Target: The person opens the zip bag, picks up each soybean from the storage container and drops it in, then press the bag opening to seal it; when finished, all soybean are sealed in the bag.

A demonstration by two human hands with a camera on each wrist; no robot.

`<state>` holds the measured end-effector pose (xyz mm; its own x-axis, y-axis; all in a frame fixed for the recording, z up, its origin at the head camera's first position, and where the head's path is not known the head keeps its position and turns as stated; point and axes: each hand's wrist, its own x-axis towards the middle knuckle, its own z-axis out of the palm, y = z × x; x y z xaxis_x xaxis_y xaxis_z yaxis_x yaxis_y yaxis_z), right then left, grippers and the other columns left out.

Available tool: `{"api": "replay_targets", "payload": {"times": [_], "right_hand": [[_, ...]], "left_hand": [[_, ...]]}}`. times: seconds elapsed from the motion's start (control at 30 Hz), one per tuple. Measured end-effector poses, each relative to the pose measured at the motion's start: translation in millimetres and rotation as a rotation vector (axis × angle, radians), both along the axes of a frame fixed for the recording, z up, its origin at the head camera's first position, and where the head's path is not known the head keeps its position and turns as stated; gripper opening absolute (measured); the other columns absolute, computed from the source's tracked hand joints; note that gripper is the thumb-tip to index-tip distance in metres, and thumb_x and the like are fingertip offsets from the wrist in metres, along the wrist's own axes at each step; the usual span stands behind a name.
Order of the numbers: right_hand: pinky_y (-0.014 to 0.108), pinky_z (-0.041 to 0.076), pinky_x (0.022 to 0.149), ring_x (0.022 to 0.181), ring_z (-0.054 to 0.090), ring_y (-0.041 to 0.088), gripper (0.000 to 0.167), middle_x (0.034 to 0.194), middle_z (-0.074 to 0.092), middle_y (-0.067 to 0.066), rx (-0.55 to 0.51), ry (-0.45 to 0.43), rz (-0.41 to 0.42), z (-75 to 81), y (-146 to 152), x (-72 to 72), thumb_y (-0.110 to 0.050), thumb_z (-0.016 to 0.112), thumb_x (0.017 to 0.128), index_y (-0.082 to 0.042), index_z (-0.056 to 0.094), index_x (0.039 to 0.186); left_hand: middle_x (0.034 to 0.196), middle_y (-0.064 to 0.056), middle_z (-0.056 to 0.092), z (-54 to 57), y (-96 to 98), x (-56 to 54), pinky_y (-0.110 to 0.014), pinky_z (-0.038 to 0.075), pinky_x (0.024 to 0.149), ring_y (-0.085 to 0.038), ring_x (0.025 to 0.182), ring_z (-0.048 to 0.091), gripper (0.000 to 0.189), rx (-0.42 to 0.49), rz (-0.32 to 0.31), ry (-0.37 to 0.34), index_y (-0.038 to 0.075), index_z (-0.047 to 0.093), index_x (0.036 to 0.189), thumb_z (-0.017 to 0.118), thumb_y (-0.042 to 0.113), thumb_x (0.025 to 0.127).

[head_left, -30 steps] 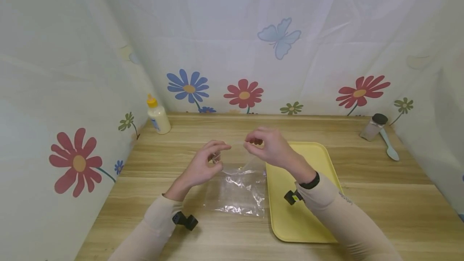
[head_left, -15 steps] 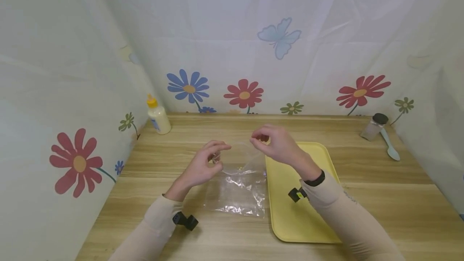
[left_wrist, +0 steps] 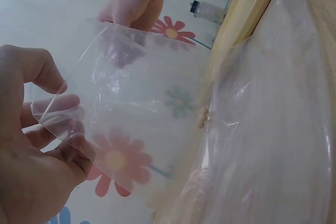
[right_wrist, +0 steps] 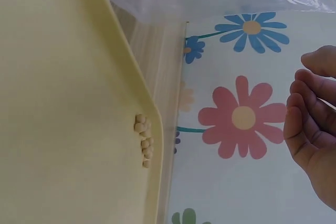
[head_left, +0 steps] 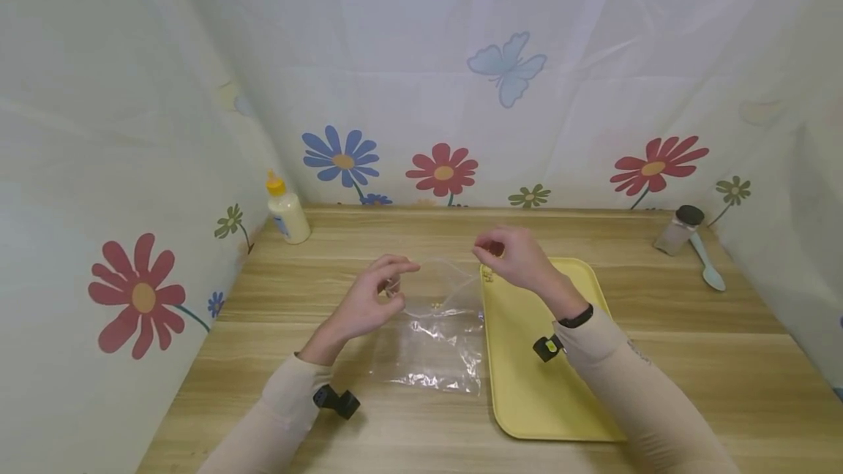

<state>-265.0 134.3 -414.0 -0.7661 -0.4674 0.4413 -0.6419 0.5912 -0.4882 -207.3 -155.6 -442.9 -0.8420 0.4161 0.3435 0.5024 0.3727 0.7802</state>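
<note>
A: What are the fingers up to?

B: The left hand (head_left: 367, 302) has its fingers curled on the mouth of a clear plastic bag (head_left: 435, 357) – they grip it at one corner. On the right hand (head_left: 519, 262) the fingers are loosely bent and relaxed, thumb tip just beside the fingertips

A: And where's that one, measured from the yellow tray (head_left: 543, 393)?

B: Raised near the tray's far left corner. The bag lies just left of the tray, its mouth lifted towards the left hand

A: Anything in the tray?

B: Small beige balls (right_wrist: 143, 132) – clustered inside that far left corner, along the rim. A few more balls (left_wrist: 202, 117) show through the bag's film

A: Further out?

B: A yellow-capped bottle (head_left: 290, 218) stands beyond the tray, well to its left. Beyond it to the right are a black-lidded jar (head_left: 678, 232) and a pale blue spoon (head_left: 710, 271), all on the wooden table (head_left: 698, 364), with a flowered curtain (head_left: 408, 64) behind
</note>
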Motion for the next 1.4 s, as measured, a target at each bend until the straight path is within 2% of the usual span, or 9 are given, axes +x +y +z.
{"api": "replay_targets", "payload": {"times": [0.43,0.6,0.73,0.9,1.13,1.4], "right_hand": [[0.026,0.048,0.063,0.070,0.056,0.014,0.013,0.082,0.067,0.004,0.064,-0.057,-0.050,-22.5,8.7,-11.7,-0.016,0.069,0.087,-0.005,0.074,0.093],[0.027,0.048,0.064,0.071,0.056,0.015,0.014,0.081,0.066,0.005,0.097,-0.115,-0.061,-27.9,10.3,-14.8,-0.016,0.068,0.087,-0.004,0.073,0.093],[0.028,0.049,0.064,0.071,0.057,0.014,0.014,0.080,0.066,0.004,0.127,-0.128,-0.069,-33.1,12.8,-17.3,-0.015,0.069,0.086,-0.003,0.073,0.092],[0.029,0.051,0.065,0.071,0.059,0.014,0.013,0.079,0.067,0.004,0.157,-0.158,-0.079,-35.5,14.6,-18.4,-0.015,0.070,0.085,-0.004,0.073,0.090],[0.029,0.052,0.065,0.070,0.061,0.013,0.012,0.079,0.069,0.004,0.220,-0.193,-0.086,-37.4,16.2,-21.4,-0.015,0.070,0.085,-0.004,0.073,0.089],[0.028,0.053,0.064,0.067,0.061,0.012,0.009,0.076,0.070,0.002,0.285,-0.222,-0.099,-41.0,16.2,-25.1,-0.016,0.071,0.084,-0.007,0.073,0.084]], "left_hand": [[0.128,-0.005,0.056,1.2,-1.1,0.7,-0.028,0.050,0.073,-0.016,0.080,0.050,0.054,0.001,0.010,0.003,0.006,0.062,0.127,0.061,0.000,0.074],[0.128,-0.005,0.056,-0.5,-2.0,0.5,-0.029,0.050,0.073,-0.016,0.080,0.050,0.054,-0.001,0.012,-0.002,0.007,0.062,0.128,0.061,-0.001,0.074],[0.128,-0.005,0.055,-0.4,-1.6,1.0,-0.027,0.050,0.073,-0.016,0.081,0.050,0.055,-0.002,0.006,0.002,0.007,0.061,0.128,0.061,-0.002,0.074],[0.128,-0.004,0.056,-0.2,-1.9,0.1,-0.027,0.049,0.072,-0.016,0.080,0.050,0.055,-0.001,0.006,0.007,0.008,0.061,0.129,0.060,-0.002,0.074],[0.128,-0.005,0.055,0.1,-2.4,0.5,-0.030,0.049,0.073,-0.017,0.080,0.050,0.054,0.004,0.002,0.005,0.003,0.061,0.128,0.060,-0.002,0.074],[0.126,-0.004,0.056,-0.4,-2.4,-0.7,-0.030,0.049,0.071,-0.017,0.080,0.050,0.054,-0.003,0.002,0.010,0.005,0.061,0.128,0.060,-0.002,0.074]]}}
